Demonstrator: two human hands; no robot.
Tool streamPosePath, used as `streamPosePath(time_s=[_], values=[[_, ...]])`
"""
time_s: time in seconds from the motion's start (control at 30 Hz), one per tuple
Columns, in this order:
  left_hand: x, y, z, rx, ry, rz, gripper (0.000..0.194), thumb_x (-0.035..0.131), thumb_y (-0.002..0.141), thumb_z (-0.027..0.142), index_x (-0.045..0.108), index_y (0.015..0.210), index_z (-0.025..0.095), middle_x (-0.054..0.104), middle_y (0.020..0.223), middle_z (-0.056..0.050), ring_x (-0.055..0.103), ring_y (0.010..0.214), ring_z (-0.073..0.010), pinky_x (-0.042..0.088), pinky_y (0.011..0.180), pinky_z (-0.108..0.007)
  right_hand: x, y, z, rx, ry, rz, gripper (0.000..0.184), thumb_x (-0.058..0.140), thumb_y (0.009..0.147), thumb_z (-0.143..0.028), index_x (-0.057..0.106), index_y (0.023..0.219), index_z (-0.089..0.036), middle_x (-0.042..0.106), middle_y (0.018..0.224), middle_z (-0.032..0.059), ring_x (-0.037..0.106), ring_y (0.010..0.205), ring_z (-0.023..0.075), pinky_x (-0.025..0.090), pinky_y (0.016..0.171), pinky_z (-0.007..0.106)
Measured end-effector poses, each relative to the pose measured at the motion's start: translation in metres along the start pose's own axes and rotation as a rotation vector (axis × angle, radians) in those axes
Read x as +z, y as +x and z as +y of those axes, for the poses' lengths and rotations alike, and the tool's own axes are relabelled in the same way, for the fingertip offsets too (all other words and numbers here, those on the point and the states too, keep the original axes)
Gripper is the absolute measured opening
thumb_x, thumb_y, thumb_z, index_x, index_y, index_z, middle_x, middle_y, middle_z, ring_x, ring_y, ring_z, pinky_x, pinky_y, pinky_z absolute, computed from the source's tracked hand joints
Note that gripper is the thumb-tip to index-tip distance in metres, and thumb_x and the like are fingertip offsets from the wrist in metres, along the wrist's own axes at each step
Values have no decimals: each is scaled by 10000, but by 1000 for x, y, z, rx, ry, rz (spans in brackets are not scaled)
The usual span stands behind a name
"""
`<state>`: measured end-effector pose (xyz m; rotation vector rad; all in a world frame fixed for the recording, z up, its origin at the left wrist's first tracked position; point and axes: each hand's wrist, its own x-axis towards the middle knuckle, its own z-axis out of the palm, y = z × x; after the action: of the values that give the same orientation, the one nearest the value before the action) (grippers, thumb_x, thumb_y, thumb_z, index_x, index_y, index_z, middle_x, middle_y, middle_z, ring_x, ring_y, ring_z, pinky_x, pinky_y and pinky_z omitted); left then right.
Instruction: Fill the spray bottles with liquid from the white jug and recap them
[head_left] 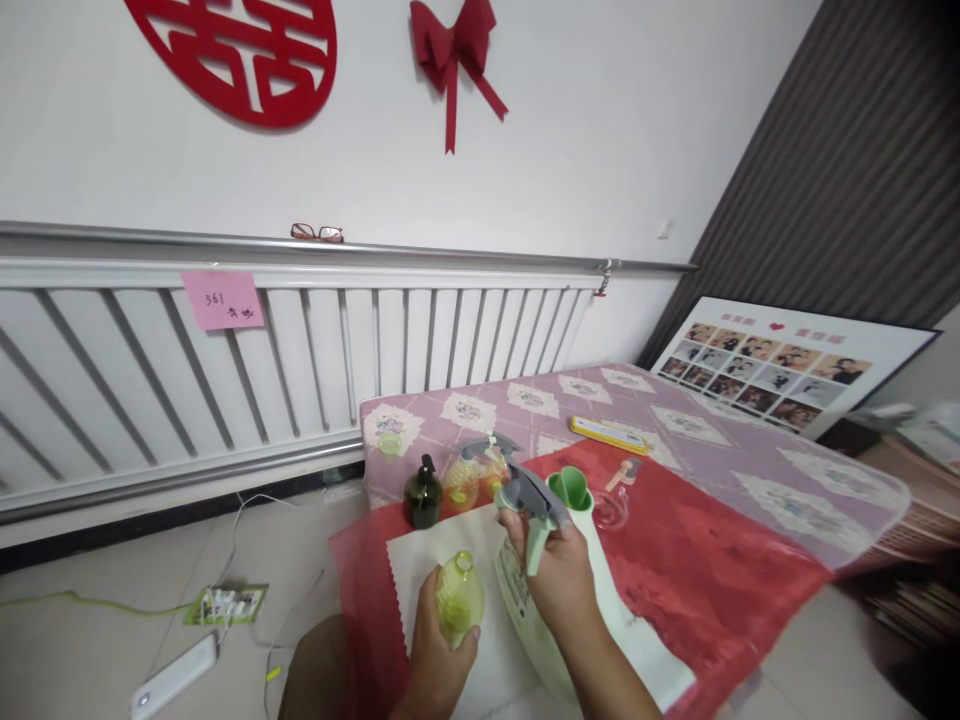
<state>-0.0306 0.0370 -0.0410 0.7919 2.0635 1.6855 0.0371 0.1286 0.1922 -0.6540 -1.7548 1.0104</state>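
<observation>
My left hand (439,640) is closed around a yellow-green ribbed bottle (463,595), upright with its open neck facing up. My right hand (559,575) grips a grey and pale green trigger spray head (529,495). Under that hand stands a pale green container (517,615) with printing on its side; I cannot tell whether the spray head is joined to it. A green cup-like opening (571,488) shows just beyond the right hand. Past the left hand stand a dark green pump bottle (424,495) and a clear ribbed bottle (460,482).
A white cloth (420,550) and red cloth (690,530) lie over the patterned bed cover (532,398). A yellow-edged case (607,435) lies farther back. A radiator (300,350) runs along the wall. Cables and a power strip (225,604) are on the floor at left.
</observation>
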Motion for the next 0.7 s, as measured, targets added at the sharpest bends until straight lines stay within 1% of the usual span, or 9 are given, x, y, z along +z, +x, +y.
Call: streamPosePath(time_s=[0.1,0.17,0.23,0.27,0.33,0.4,0.5,0.57,0.7], values=[[1,0,-2,7,-26,-8,800,600,654,147,337,1410,145,436,1503,-170,388,1423,-278,297,1197,-396,15,-3,19,45,61,23,360,757,746,-450,668,1002,-213,701,798,12,653,710,177,584,743,326],[1,-1,-3,9,-35,-13,801,599,653,151,341,1412,139,434,1505,-166,392,1419,-274,300,1194,-386,20,-7,34,72,87,2,423,776,730,-409,654,1084,-213,716,897,36,668,785,195,573,769,332],[2,-1,-2,5,-36,-9,801,594,655,149,339,1415,138,432,1505,-165,396,1415,-269,300,1192,-384,24,-11,49,73,93,-22,425,771,738,-370,653,1116,-217,714,976,54,670,870,211,553,818,339],[2,-1,-2,4,-37,-8,805,592,654,146,335,1417,139,434,1502,-164,400,1412,-267,300,1191,-385,26,-14,56,67,87,-33,399,760,747,-354,661,1109,-220,708,996,58,666,900,216,543,836,339],[3,-1,-2,9,-38,-8,818,591,649,137,327,1423,145,443,1495,-158,408,1404,-263,301,1190,-384,28,-21,69,71,72,-66,336,736,762,-328,681,1077,-225,701,995,57,656,892,211,533,822,326],[2,0,-2,14,-38,-12,824,597,642,135,337,1424,149,458,1485,-145,415,1400,-264,310,1185,-374,30,-29,79,115,87,-105,302,722,761,-304,692,1051,-228,702,972,51,646,848,198,530,789,307],[2,0,-4,18,-23,-9,799,601,651,152,365,1414,147,473,1477,-139,426,1394,-273,336,1171,-373,32,-41,90,198,133,-146,289,731,738,-290,697,1017,-226,715,947,48,645,839,197,531,795,301],[2,0,-7,22,-10,-7,792,601,653,157,368,1410,144,471,1478,-146,426,1395,-280,342,1168,-385,33,-49,95,238,147,-156,279,732,737,-311,696,998,-220,727,924,55,660,849,208,541,796,309],[2,-1,-9,41,15,-26,799,592,651,141,349,1412,125,440,1495,-173,393,1415,-289,308,1189,-420,31,-59,103,310,180,-189,267,724,757,-380,680,961,-214,745,902,68,686,832,219,563,786,331]])
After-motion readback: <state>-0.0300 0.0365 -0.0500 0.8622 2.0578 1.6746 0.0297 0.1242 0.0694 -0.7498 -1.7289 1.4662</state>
